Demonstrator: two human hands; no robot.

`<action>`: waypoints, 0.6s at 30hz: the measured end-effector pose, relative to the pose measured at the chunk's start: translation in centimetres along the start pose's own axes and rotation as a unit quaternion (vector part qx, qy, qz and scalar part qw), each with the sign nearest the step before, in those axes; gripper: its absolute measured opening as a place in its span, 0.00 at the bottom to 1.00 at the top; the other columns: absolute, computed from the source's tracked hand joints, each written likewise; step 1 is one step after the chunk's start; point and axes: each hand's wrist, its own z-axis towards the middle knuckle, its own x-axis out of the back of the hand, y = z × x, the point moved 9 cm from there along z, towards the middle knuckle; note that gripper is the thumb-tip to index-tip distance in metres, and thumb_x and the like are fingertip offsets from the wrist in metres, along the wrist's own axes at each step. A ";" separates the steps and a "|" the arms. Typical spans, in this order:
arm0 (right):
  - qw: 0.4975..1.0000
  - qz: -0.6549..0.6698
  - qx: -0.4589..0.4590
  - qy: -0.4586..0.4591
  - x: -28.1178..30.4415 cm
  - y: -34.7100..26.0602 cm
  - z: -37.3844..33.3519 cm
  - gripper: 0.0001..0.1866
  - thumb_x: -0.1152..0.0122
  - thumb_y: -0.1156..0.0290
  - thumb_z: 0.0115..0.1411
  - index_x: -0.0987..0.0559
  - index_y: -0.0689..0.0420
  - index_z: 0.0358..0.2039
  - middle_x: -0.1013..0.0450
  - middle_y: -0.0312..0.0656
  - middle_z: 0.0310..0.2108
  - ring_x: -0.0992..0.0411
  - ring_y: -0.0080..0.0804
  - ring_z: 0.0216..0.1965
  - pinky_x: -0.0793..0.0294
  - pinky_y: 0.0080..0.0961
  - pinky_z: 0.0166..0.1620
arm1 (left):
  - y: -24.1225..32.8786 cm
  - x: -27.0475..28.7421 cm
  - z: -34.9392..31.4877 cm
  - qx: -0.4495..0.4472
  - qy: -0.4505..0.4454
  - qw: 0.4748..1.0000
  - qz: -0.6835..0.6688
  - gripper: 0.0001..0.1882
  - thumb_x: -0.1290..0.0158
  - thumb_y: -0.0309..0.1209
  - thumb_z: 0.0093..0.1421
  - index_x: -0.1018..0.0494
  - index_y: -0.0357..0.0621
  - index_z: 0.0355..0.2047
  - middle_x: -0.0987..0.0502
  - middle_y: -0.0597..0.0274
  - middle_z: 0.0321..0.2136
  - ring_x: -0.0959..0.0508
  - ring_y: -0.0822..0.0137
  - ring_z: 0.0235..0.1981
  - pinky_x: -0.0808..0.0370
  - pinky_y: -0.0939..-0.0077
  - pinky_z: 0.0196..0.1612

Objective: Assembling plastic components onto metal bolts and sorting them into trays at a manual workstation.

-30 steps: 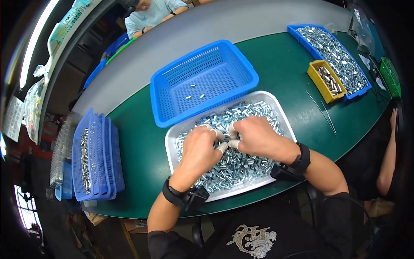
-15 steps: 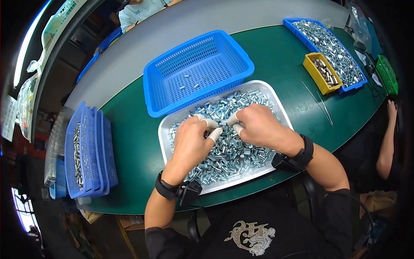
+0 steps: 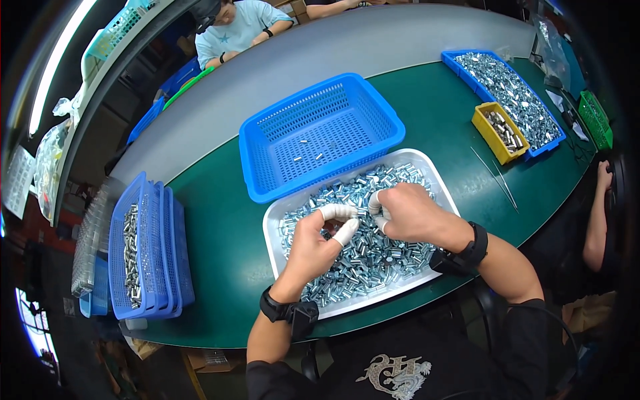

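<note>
A white tray (image 3: pixel 269 230) in front of me holds a thick layer of small, shiny metal cylinders (image 3: pixel 363 267). My left hand (image 3: pixel 313 243) is over the middle of the tray, with white finger covers on its thumb and forefinger. Those two tips meet in a pinch; whether a cylinder is between them is too small to tell. Close beside it on the right, my right hand (image 3: pixel 415 212) is closed, its covered fingers curled over the cylinders. What it holds, if anything, is hidden. Behind the tray stands a blue perforated basket (image 3: pixel 320 130) with a few cylinders on its floor.
Stacked blue baskets (image 3: pixel 177 260) with metal parts stand at the left. Toward the far right are a blue tray (image 3: pixel 467 70) of metal pieces, a yellow bin (image 3: pixel 495 139) and tweezers (image 3: pixel 505 183). A grey partition (image 3: pixel 400 33) borders the green table (image 3: pixel 220 220); a co-worker (image 3: pixel 243 30) sits beyond.
The whole view has shifted, showing more of the co-worker beyond the partition. My left hand has turned, its thumb and forefinger now plainly pinched. My right hand stays closed over the tray.
</note>
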 end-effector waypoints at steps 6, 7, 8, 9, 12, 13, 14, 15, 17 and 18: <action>0.982 0.147 0.059 0.108 2.0 -1.6 -0.5 0.09 0.35 0.74 0.48 0.20 0.61 0.31 0.24 0.47 0.27 0.24 0.39 0.27 0.25 0.33 0.32 | 0.5 0.2 0.0 -0.034 -0.007 0.999 0.015 0.10 0.37 0.24 0.54 0.21 0.41 0.37 0.22 0.70 0.29 0.27 0.79 0.29 0.30 0.83 0.33; 0.982 0.146 0.060 0.107 1.8 -1.6 -0.4 0.09 0.35 0.74 0.48 0.20 0.61 0.31 0.24 0.47 0.27 0.24 0.39 0.27 0.25 0.33 0.32 | 0.5 0.2 0.2 -0.035 -0.006 0.999 0.015 0.10 0.36 0.24 0.53 0.21 0.42 0.37 0.23 0.70 0.29 0.28 0.79 0.28 0.31 0.83 0.33; 0.971 0.211 0.053 0.104 1.3 -1.2 -0.3 0.08 0.34 0.75 0.49 0.20 0.61 0.32 0.24 0.43 0.27 0.25 0.32 0.27 0.26 0.28 0.30 | 0.4 0.1 0.3 -0.036 -0.005 0.999 0.015 0.10 0.36 0.24 0.53 0.21 0.42 0.37 0.23 0.70 0.29 0.28 0.79 0.28 0.31 0.83 0.33; 0.955 0.276 0.045 0.100 0.9 -0.9 -0.1 0.08 0.34 0.77 0.51 0.21 0.62 0.33 0.25 0.39 0.28 0.26 0.24 0.27 0.27 0.23 0.28 | 0.6 0.2 0.3 -0.048 0.005 0.999 0.013 0.10 0.36 0.24 0.52 0.21 0.42 0.36 0.23 0.69 0.28 0.27 0.78 0.27 0.30 0.82 0.32; 0.917 0.390 0.021 0.081 0.2 -0.2 0.1 0.08 0.34 0.78 0.53 0.21 0.62 0.34 0.25 0.35 0.29 0.27 0.17 0.27 0.27 0.17 0.27 | 1.1 0.3 0.4 -0.074 0.023 0.997 0.010 0.10 0.35 0.24 0.50 0.20 0.42 0.34 0.23 0.66 0.27 0.27 0.76 0.25 0.30 0.81 0.30; 0.896 0.439 0.004 0.064 -0.2 0.1 0.2 0.07 0.34 0.78 0.54 0.21 0.63 0.35 0.25 0.35 0.29 0.27 0.17 0.28 0.26 0.16 0.27 | 1.3 0.3 0.3 -0.076 0.030 0.996 0.016 0.10 0.35 0.24 0.50 0.20 0.42 0.34 0.23 0.66 0.27 0.27 0.76 0.25 0.29 0.81 0.30; 0.872 0.487 -0.014 0.046 -0.6 0.4 0.3 0.07 0.35 0.78 0.56 0.21 0.63 0.36 0.25 0.34 0.29 0.27 0.17 0.28 0.25 0.16 0.27 | 1.6 0.3 0.2 -0.078 0.036 0.996 0.022 0.10 0.36 0.24 0.49 0.20 0.42 0.33 0.23 0.66 0.26 0.27 0.76 0.25 0.29 0.81 0.29; 0.872 0.487 -0.013 0.048 -0.6 0.5 0.3 0.07 0.35 0.78 0.56 0.21 0.63 0.36 0.25 0.34 0.29 0.27 0.17 0.28 0.25 0.16 0.27 | 1.8 0.4 0.2 -0.080 0.041 0.996 0.028 0.09 0.36 0.24 0.49 0.20 0.42 0.33 0.23 0.65 0.25 0.26 0.75 0.24 0.29 0.80 0.29; 0.867 0.498 -0.015 0.023 -1.0 0.5 0.3 0.08 0.35 0.79 0.55 0.21 0.63 0.36 0.25 0.36 0.30 0.26 0.19 0.29 0.23 0.16 0.28 | 2.3 0.3 0.0 -0.088 0.053 0.994 0.043 0.09 0.36 0.23 0.49 0.20 0.42 0.33 0.23 0.65 0.25 0.26 0.75 0.24 0.29 0.80 0.29; 0.864 0.503 -0.016 0.009 -1.3 0.5 0.4 0.08 0.35 0.79 0.55 0.21 0.63 0.37 0.24 0.37 0.30 0.25 0.19 0.29 0.22 0.16 0.29 | 2.5 0.4 -0.1 -0.094 0.064 0.992 0.058 0.09 0.36 0.23 0.49 0.20 0.42 0.33 0.23 0.65 0.25 0.26 0.74 0.24 0.29 0.80 0.28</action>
